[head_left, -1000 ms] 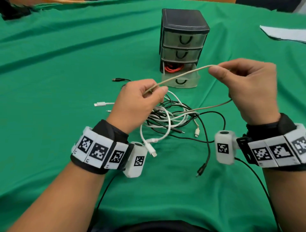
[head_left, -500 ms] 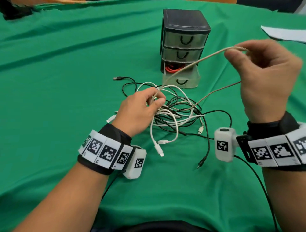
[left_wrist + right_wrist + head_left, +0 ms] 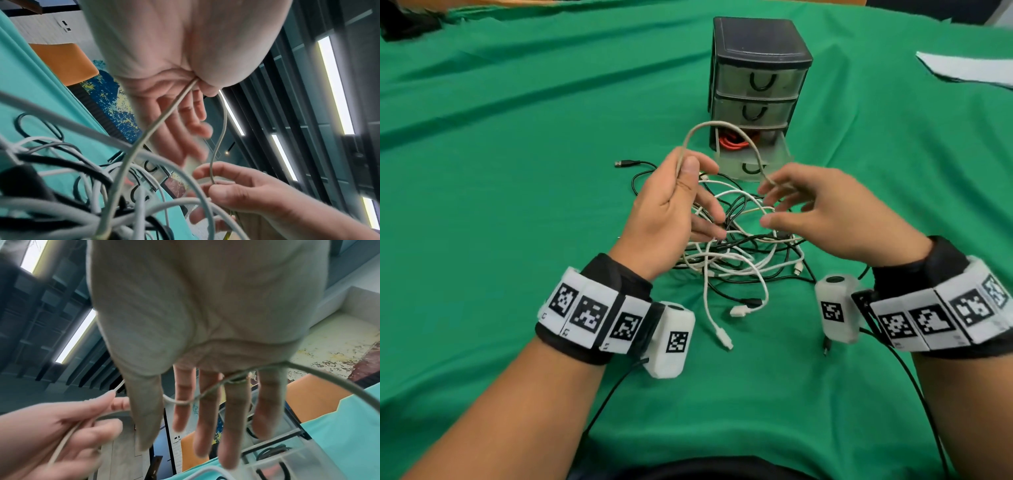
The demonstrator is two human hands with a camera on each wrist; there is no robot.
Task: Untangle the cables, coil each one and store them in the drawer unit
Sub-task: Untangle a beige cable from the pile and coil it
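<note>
From the head view, the left hand (image 3: pixel 671 209) pinches a beige cable (image 3: pixel 722 128) between thumb and forefinger, and the cable arches up and over to the right hand (image 3: pixel 835 216), whose fingers are spread and loosely curled with the cable caught at their tips. Below both hands lies the tangle of white and black cables (image 3: pixel 736 250) on the green cloth (image 3: pixel 500 171). Behind it stands the drawer unit (image 3: pixel 756 82), its bottom drawer pulled out with an orange cable (image 3: pixel 732 142) already inside.

The left wrist view shows the beige cable (image 3: pixel 170 110) leaving the thumb's pinch and running down into the tangle, while the right hand (image 3: pixel 246 191) holds its other run lightly.

In the right wrist view the cable (image 3: pixel 205 394) crosses the nearly straight fingers (image 3: pixel 207 410) of the right hand; the left hand (image 3: pixel 61 426) grips it.

The step appears to be forming the first loop of a coil. Next, the free length probably needs drawing clear of the tangle.
</note>
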